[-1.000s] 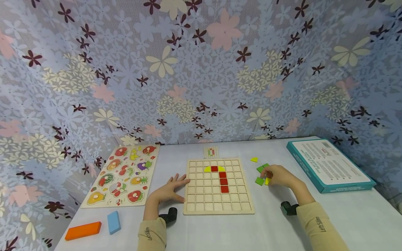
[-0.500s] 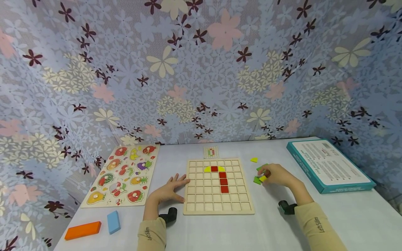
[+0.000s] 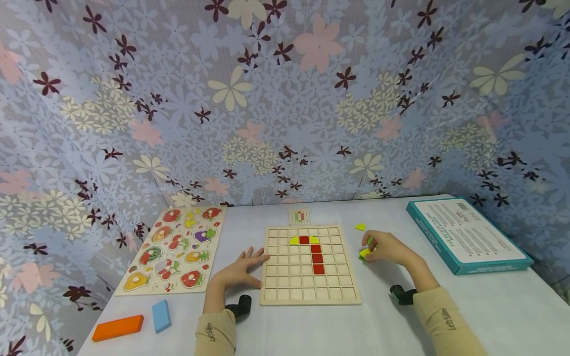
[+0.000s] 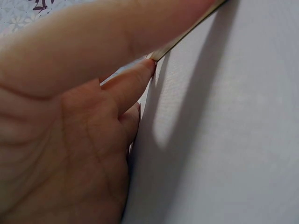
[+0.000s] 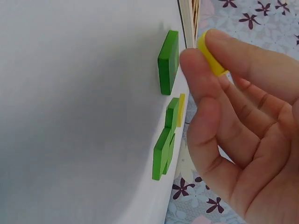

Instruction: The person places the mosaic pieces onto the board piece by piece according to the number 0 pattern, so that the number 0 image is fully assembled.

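Two hands at a wooden grid board on a white bench.
Fruit puzzle at far left; the left hand lies flat, fingers spread, touching the grid board edge. The sleeve print is too blurred to read (as is the teal box label). The right hand pinches a yellow piece between thumb and fingertips, just right of the board, above green pieces.
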The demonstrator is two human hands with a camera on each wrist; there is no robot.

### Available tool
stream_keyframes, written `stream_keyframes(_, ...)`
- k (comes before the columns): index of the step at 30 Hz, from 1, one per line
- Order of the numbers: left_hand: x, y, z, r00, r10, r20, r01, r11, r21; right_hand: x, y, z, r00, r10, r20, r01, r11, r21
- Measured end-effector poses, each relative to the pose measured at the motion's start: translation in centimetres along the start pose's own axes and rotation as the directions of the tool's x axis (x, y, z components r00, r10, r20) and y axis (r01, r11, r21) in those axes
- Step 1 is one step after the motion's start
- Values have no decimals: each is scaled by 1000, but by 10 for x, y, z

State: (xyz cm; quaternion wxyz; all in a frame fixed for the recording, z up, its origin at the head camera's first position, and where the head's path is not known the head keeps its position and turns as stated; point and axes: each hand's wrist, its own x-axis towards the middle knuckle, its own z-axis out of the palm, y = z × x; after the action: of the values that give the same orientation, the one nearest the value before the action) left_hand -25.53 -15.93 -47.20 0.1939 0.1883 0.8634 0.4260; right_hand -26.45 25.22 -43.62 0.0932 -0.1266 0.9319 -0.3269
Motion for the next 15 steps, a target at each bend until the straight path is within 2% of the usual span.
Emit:
stream_keyframes(6, 0, 0, 0, 1000, 7, -5, -7, 1000, 0, 1, -6, 2, 999, -36, -14, 37, 996, 80)
stream_keyframes(15, 0, 0, 1, 1000, 3, -8, -3, 1000, -14, 5, -9, 7, 996, -86, 38, 80, 985, 155)
